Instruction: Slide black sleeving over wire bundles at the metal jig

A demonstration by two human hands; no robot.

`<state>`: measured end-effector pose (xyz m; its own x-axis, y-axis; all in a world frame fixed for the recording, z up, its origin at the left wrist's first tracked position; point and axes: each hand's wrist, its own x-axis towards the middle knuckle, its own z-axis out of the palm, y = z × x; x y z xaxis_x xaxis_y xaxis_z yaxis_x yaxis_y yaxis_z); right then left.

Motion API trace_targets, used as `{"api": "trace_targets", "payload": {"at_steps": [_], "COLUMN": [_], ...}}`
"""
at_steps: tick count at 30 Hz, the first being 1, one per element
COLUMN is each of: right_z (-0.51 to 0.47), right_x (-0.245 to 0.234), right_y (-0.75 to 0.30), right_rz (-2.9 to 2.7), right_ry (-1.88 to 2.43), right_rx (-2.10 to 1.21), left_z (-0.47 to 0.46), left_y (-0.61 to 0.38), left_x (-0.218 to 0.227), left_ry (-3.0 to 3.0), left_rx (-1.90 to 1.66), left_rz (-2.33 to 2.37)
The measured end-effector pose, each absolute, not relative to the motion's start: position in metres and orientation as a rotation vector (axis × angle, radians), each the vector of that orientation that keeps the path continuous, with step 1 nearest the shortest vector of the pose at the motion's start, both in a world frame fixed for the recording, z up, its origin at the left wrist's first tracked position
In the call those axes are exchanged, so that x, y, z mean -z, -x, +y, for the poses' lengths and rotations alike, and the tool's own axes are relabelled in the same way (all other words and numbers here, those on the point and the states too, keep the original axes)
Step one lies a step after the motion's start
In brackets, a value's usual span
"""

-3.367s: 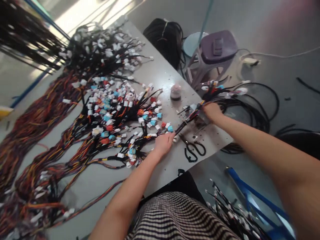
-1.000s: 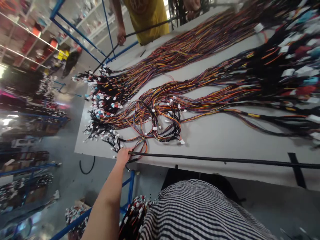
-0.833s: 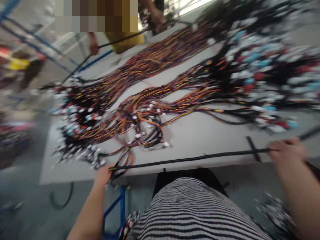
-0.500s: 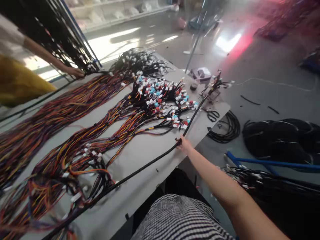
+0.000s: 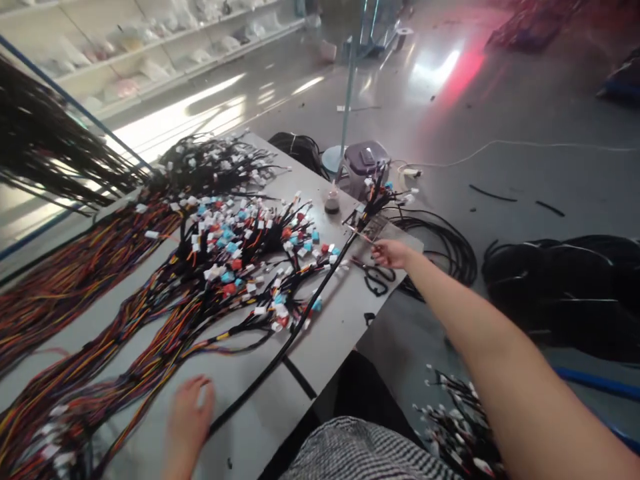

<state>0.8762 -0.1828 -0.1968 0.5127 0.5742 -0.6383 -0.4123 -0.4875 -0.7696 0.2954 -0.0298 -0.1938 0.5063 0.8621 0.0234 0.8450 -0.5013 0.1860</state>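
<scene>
A long black-sleeved wire harness [image 5: 260, 381] runs diagonally along the grey table [image 5: 345, 337]. Its far end spreads into a bunch of connectors [image 5: 377, 197]. Near that end, my right hand [image 5: 391, 255] is closed in a pinch on a thin rod-like thing [image 5: 361, 235], whose exact kind I cannot make out. Black-handled scissors [image 5: 376, 279] lie just below this hand. Somewhat blurred, my left hand [image 5: 189, 417] is over the table beside the harness, fingers apart, with nothing seen in it.
Bundles of coloured wires [image 5: 135, 320] with white, blue and red connectors [image 5: 230, 243] cover the table's left side. A small dark-bottomed container [image 5: 331, 202] stands near the far edge. A purple-lidded bin [image 5: 367, 160] and coiled black tubing [image 5: 565, 287] are on the floor.
My right hand has left the harness's middle and moved to its far end, now pinching a thin rod. My left hand has come into view. The other person's arm is out of view.
</scene>
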Motion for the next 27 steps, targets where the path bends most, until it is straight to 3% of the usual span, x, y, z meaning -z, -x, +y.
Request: {"api": "trace_targets", "payload": {"at_steps": [3, 7, 12, 15, 20, 25, 27], "right_z": [-0.187, -0.239, -0.3, -0.283, -0.233, -0.178, -0.147], "right_x": [0.206, 0.216, 0.245, 0.258, 0.234, 0.186, 0.178], "right_y": [-0.876, -0.864, -0.794, -0.741, -0.762, -0.909, -0.958], "right_rz": [-0.027, -0.019, -0.136, -0.222, -0.796, -0.446, -0.286], "right_ry": [1.476, 1.432, 1.51, 1.803, 2.526, 2.304, 2.045], "right_rx": [-1.459, -1.43, -1.513, -1.531, -1.158, -0.491, -0.704], "left_z": [-0.031, -0.036, -0.037, -0.031, -0.023, -0.023, -0.024], "left_y": [-0.457, -0.647, -0.789, -0.824, -0.825, -0.823, -0.824], "left_x": [0.209, 0.208, 0.215, 0.225, 0.233, 0.234, 0.236], "left_ry": [-2.463, -2.316, -1.947, -1.596, -1.343, -1.301, -1.301], "left_rx": [-0.247, -0.117, -0.118, 0.037, 0.132, 0.138, 0.13], "left_rz": [1.134, 0.757, 0.799, 0.931, 0.901, 0.896, 0.901]}}
